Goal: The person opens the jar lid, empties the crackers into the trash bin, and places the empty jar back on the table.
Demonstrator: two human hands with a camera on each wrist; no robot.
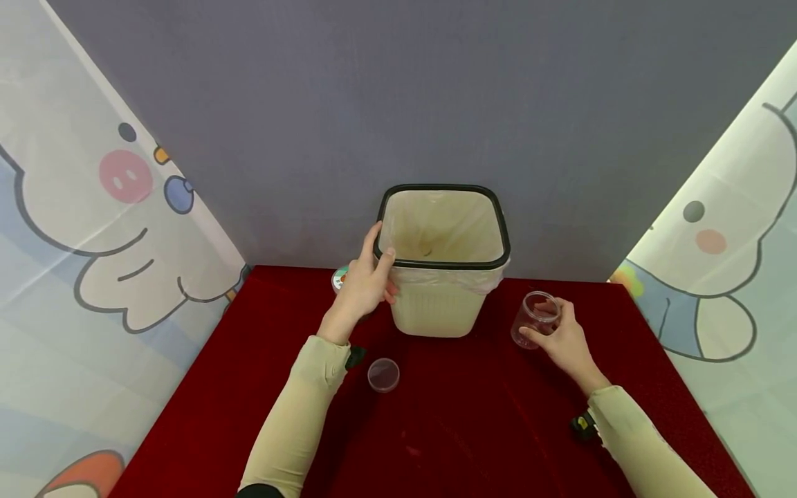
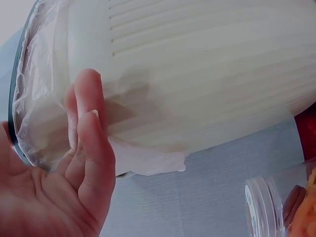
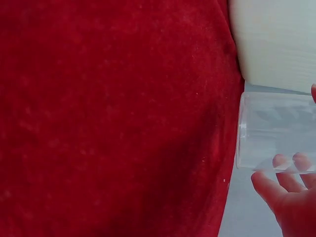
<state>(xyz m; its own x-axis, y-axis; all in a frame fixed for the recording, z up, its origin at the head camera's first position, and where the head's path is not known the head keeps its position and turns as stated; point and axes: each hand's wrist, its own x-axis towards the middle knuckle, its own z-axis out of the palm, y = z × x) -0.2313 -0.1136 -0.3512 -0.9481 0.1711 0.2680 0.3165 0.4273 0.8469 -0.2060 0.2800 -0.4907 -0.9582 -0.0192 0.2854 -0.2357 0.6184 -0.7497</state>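
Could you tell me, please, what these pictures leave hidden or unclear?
- Head view: the round container behind the left hand is mostly hidden by that hand; its label is unreadable.
- Left wrist view: a clear lidded jar with orange contents is cut off by the edge.
- Right wrist view: the clear plastic jar and right hand are cut off at the right edge.

Your head view is evenly and softly lit, sharp at centre, walls bowing at the edges, faint shadows under your arms on the red cloth [image 1: 473, 429], your wrist views close, soft-focused, left hand [image 2: 64, 182] blurred.
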